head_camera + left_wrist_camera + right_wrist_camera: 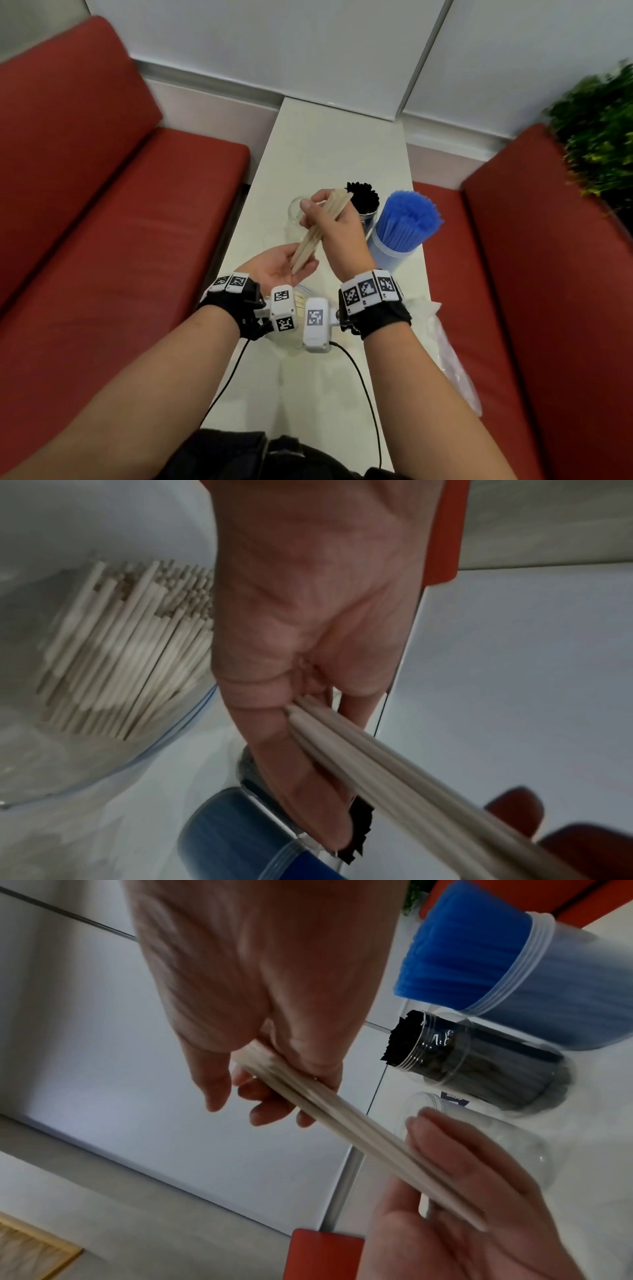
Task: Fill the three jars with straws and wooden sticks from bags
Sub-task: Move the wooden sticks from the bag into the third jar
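Note:
My right hand grips a bundle of wooden sticks above the white table, slanting down to the left. The bundle's lower ends rest in my open, palm-up left hand. Just behind the hands stands an empty clear jar. To its right are a jar of black straws and a larger jar of blue straws. In the right wrist view my right hand pinches the sticks and the left hand lies flat under them, beside the empty jar.
A clear zip bag of wooden sticks lies on the table under my wrists. An empty plastic bag hangs over the table's right edge. Red benches flank the narrow table, with a green plant at the far right.

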Tool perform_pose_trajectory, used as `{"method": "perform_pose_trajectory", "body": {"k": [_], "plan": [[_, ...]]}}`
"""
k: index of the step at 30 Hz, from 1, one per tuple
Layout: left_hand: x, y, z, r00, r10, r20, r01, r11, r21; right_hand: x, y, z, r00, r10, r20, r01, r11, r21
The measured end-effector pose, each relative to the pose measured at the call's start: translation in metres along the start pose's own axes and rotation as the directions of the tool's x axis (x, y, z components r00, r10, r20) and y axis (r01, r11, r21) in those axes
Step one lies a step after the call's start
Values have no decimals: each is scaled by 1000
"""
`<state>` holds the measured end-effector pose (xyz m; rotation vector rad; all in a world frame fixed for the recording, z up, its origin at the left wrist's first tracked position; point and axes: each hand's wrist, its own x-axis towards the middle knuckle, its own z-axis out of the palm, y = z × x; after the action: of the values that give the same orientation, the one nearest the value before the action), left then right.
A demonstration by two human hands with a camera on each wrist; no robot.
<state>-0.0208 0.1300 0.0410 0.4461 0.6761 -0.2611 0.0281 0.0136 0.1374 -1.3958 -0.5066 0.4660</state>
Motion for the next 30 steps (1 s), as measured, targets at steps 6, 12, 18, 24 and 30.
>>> {"method": "perform_pose_trajectory", "body": {"k": [6, 12, 18, 24, 30], "plan": [[15, -1, -4, 985, -144, -99, 167, 940, 299, 8, 5, 2, 992, 116, 58, -103, 977, -186], [20, -3, -30, 971, 77, -226, 8, 936, 353, 30, 1, -38, 844, 461, 274, -273, 810, -520], [30, -12, -38, 905, 253, -341, -136, 933, 333, 52, -10, -38, 879, 396, 267, -211, 823, -527], [31, 5, -55, 731, 535, -424, -166, 741, 650, 109, -19, -36, 992, 122, -3, -104, 830, -548], [33, 3, -66, 668, 713, -214, -56, 335, 941, 128, 46, -25, 955, 284, -81, -257, 665, -702]]}}
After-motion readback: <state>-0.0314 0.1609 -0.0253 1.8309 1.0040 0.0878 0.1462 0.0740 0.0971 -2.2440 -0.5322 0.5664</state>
